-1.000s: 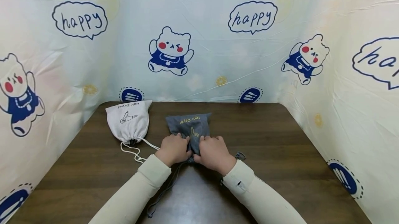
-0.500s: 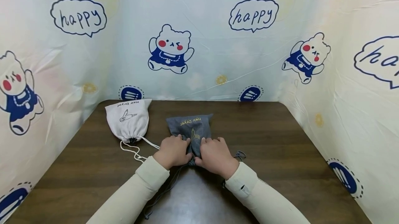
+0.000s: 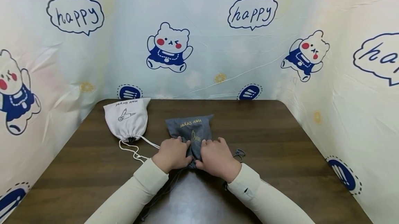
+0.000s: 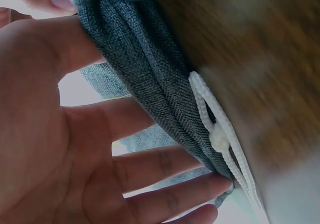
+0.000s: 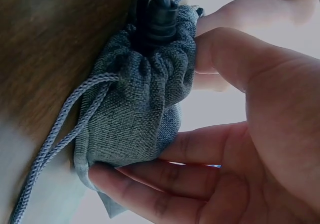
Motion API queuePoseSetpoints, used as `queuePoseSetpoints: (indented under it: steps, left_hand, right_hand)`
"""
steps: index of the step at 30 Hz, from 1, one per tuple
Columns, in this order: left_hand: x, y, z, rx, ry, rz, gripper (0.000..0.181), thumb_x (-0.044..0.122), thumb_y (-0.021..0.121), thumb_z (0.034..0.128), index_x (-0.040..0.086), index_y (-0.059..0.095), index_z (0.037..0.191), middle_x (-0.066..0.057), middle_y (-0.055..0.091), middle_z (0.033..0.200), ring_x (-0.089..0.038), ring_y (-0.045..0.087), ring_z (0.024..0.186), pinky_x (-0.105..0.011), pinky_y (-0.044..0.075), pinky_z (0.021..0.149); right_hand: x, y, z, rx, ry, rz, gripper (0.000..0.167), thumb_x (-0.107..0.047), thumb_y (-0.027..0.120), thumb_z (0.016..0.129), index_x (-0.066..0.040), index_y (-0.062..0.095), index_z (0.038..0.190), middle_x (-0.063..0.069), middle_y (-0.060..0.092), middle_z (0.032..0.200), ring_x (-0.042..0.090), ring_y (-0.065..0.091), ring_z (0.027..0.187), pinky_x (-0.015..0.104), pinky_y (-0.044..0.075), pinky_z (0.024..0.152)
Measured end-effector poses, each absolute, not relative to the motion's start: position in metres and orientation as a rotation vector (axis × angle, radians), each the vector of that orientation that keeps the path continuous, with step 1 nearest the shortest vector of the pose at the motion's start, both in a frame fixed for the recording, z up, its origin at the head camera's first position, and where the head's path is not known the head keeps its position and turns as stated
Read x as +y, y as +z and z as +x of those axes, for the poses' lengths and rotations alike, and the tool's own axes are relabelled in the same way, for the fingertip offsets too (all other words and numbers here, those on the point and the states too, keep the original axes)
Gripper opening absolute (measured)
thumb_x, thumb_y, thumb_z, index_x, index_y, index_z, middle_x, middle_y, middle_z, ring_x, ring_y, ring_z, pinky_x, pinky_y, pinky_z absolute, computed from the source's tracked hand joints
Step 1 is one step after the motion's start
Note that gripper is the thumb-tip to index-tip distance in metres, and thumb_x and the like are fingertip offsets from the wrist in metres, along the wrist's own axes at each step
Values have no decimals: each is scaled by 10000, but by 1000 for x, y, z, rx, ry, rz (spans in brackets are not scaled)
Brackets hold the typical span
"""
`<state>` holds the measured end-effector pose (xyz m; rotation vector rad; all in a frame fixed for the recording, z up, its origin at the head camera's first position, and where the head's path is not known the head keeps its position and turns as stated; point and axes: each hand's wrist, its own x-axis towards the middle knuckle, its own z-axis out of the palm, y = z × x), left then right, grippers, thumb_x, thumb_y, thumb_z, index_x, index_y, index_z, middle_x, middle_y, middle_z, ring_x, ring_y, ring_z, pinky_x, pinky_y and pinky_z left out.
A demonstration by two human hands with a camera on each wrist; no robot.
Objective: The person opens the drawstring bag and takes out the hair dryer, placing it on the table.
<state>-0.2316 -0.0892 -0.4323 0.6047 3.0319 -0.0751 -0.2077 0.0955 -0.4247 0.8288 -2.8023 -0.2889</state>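
A grey drawstring bag (image 3: pixel 194 127), printed "Hair Dryer" in yellow, lies mid-table with its gathered mouth toward me. My left hand (image 3: pixel 172 153) grips one side of the mouth and my right hand (image 3: pixel 217 157) the other. Beneath the cloth, the left fingers (image 4: pixel 160 166) spread out in the left wrist view. In the right wrist view, the puckered neck shows a black cord lock (image 5: pixel 157 21) and a grey cord (image 5: pixel 62 116), while the right thumb presses the cloth. Whatever the bag contains is hidden.
Left of the grey bag lies a white drawstring bag (image 3: pixel 127 120), also marked "Hair Dryer". Its white cords (image 3: pixel 135 153) trail toward my left hand. Printed curtains (image 3: pixel 193 43) stand behind and beside the dark wooden table (image 3: pixel 265 130).
Both hands have shifted slightly toward me, the grey bag's mouth coming with them. They keep their hold on it. The white bag stays in place, and the view tilts a little downward.
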Motion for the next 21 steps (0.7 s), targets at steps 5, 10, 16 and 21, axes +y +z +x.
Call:
queuePoseSetpoints:
  steps: [5,10,16,21]
  left_hand:
    - [-86,-431,-225,3040,-128,612,632,568,659,925,171,649,1417,-224,650,1373,-407,688,1121,-535,583,786]
    - [-85,-432,-220,3053,-145,622,631,576,674,905,174,670,1391,-220,672,1340,-402,699,1099,-526,585,780]
    - [-81,-428,-211,3047,-190,642,625,576,673,911,170,674,1386,-202,688,1322,-394,711,1066,-514,585,788]
    - [-78,-426,-206,3045,-224,649,627,585,661,917,177,670,1393,-198,690,1321,-389,719,1047,-502,585,794]
  right_hand:
    - [98,-423,-201,-2779,-285,850,731,-635,664,916,-5,707,1284,99,764,990,237,718,819,539,520,973]
    - [100,-422,-195,-2752,-305,866,720,-634,672,911,-11,718,1269,90,764,965,228,715,778,527,530,972]
    - [102,-419,-189,-2783,-329,887,719,-640,663,916,-13,724,1262,101,771,1010,236,720,791,526,529,979]
    - [103,-418,-185,-2788,-324,908,698,-625,673,914,-9,736,1238,117,772,1037,250,726,793,525,532,974]
